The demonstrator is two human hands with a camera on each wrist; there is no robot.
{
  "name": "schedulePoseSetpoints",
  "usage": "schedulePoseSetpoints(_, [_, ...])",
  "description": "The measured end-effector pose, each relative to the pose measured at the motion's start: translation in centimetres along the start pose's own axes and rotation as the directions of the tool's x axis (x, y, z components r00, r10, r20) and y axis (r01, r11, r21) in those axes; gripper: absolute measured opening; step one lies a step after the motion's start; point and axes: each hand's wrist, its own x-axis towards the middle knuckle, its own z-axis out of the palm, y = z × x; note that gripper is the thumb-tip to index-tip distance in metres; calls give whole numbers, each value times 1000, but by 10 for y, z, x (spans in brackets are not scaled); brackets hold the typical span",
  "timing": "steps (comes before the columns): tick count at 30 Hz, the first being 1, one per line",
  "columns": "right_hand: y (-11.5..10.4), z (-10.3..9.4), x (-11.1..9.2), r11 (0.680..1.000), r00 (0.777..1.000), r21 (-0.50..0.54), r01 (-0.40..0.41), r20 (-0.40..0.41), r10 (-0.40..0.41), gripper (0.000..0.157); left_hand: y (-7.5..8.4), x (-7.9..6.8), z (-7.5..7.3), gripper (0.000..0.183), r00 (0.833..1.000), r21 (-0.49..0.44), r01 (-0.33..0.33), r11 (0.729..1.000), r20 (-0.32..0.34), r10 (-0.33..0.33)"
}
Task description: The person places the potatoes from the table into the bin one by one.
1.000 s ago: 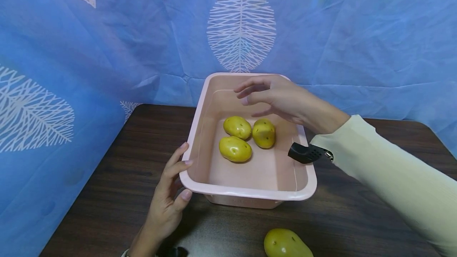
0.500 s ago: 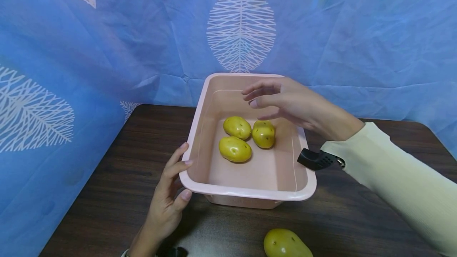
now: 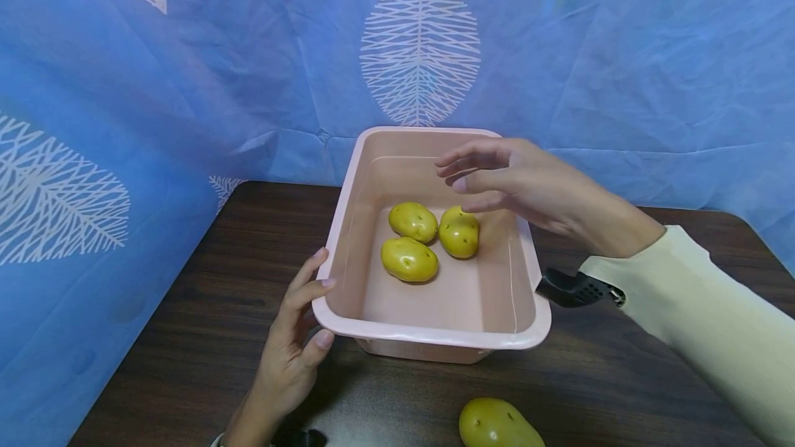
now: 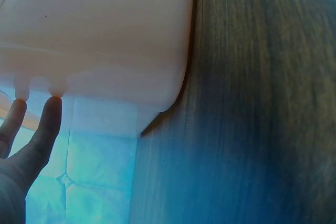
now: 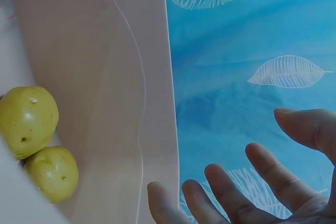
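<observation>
A pink plastic basin (image 3: 435,333) stands on the dark table. Three yellow-green potatoes (image 3: 410,259) lie together on its floor. My left hand (image 3: 288,343) is at the basin's near left corner, its fairly straight fingertips touching the rim and outer wall; the left wrist view shows two fingers (image 4: 47,124) against that wall. Over the basin's right side, above the potatoes, hovers my right hand (image 3: 528,185), fingers spread and relaxed, holding nothing. Another potato (image 3: 499,425) rests on the table in front of the basin, cut off by the bottom of the head view.
A blue cloth (image 3: 559,74) with white leaf prints hangs behind the table and along its left side. Dark wood tabletop (image 3: 205,309) shows on both sides of the basin. A black device (image 3: 574,288) is strapped at my right wrist.
My right hand has drawn back to the right and slightly down, fingers still loose. The left hand, the basin and the potatoes have stayed in place.
</observation>
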Motion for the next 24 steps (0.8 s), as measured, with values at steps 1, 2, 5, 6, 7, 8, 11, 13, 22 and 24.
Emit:
schedulePoseSetpoints(1, [0, -1, -1, 1000, 1000, -4, -2, -2, 2, 46, 0, 0, 0, 54, 1000, 1, 0, 1000, 0, 0])
schedulePoseSetpoints(2, [1, -1, -2, 1000, 1000, -7, -1, -2, 1, 46, 0, 0, 0, 54, 1000, 0, -1, 1000, 0, 1])
schedulePoseSetpoints(5, [2, -3, -5, 1000, 1000, 4, 1, -4, -1, 45, 0, 0, 0, 53, 1000, -1, 1, 1000, 0, -1])
schedulePoseSetpoints(6, [2, -3, -6, 1000, 1000, 2, 4, -5, -4, 45, 0, 0, 0, 53, 1000, -1, 3, 1000, 0, -3])
schedulePoseSetpoints(7, [2, -4, -8, 1000, 1000, -1, 7, -7, -7, 45, 0, 0, 0, 53, 1000, -2, 4, 1000, 0, -4])
schedulePoseSetpoints(8, [3, -4, -9, 1000, 1000, 1, 8, -8, -8, 45, 0, 0, 0, 53, 1000, -1, 4, 1000, 0, -4])
schedulePoseSetpoints(11, [4, -6, -13, 1000, 1000, 2, 14, -13, -14, 44, 0, 0, 0, 52, 1000, 0, 3, 1000, -1, -3])
schedulePoseSetpoints(13, [5, -8, -16, 1000, 1000, 0, 18, -12, -18, 44, 0, 0, 0, 52, 1000, 0, 4, 1000, -2, -4])
schedulePoseSetpoints(22, [11, -15, -26, 999, 999, -11, 33, -24, -33, 40, 0, 2, -1, 52, 1000, -15, -29, 999, -6, 29])
schedulePoseSetpoints(24, [13, -16, -27, 999, 999, -20, 31, -28, -31, 39, 0, 2, -1, 52, 999, -17, -38, 999, -6, 37])
